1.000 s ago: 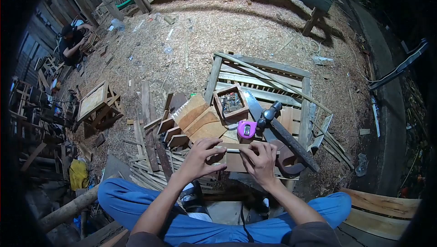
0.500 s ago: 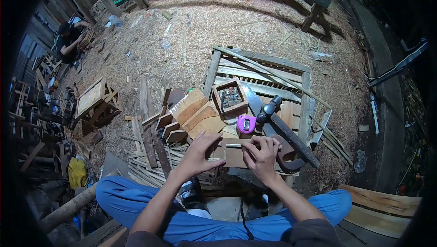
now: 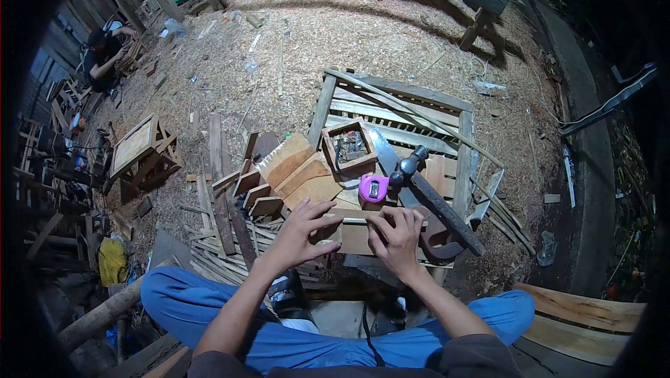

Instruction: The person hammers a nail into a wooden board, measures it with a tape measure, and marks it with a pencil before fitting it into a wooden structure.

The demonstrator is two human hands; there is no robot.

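A small flat wooden board [image 3: 357,240] lies in front of me, with a thin pale strip along its far side. My left hand [image 3: 305,233] is at its left end, thumb on the near side and fingers on the far side. My right hand [image 3: 396,237] has its fingers bent and pinched over the board's right part; the fingertips' exact contact is partly hidden. Just beyond are a pink tape measure [image 3: 373,187], a hammer [image 3: 436,200] and a handsaw [image 3: 385,153], its brown handle near my right hand.
A wooden box [image 3: 349,146] of small metal pieces stands on a slatted frame [image 3: 466,130]. Cut boards [image 3: 296,169] and thin sticks [image 3: 220,263] lie to the left. Farther left is a small wooden stand [image 3: 136,146]. Another person [image 3: 105,57] works at the upper left.
My left hand's fingers have moved right, closer to the pale strip and my right hand. The right hand stays pinched on the board. The whole view has shifted slightly.
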